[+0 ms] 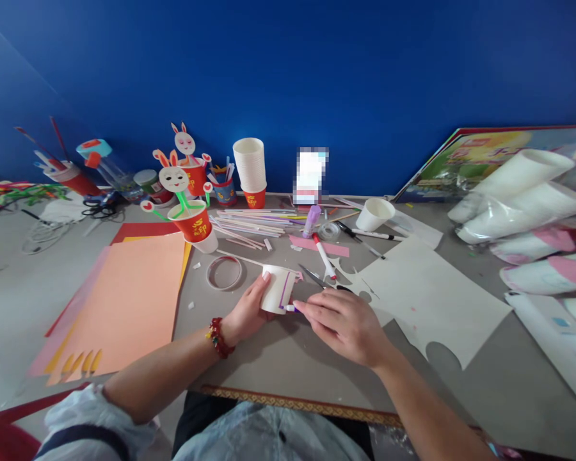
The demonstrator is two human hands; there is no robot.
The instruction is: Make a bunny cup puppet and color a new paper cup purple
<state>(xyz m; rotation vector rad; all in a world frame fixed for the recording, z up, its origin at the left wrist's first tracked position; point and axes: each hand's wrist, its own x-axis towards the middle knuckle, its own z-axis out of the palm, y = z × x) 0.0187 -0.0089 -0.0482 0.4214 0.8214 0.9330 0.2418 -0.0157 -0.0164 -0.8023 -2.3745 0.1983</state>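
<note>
A white paper cup (271, 291) lies tilted near the table's front, with my left hand (248, 310) closed around its left side. Purple lines run along the cup's wall, and a small pink piece (298, 276) shows at its right end. My right hand (348, 323) pinches a purple marker (292, 308), whose white tip end meets the cup by the lower end of a line. Most of the marker is hidden behind my fingers. Close to my right hand lie scissors (312, 276) and a red-and-white marker (324, 257).
A roll of tape (224, 273) lies left of the cup, and coloured paper sheets (144, 288) further left. Behind stand a rabbit-decorated red cup (192, 221) and stacked cups (249, 165). Cut white paper (427, 288) spreads on the right, near bagged cups (518, 192).
</note>
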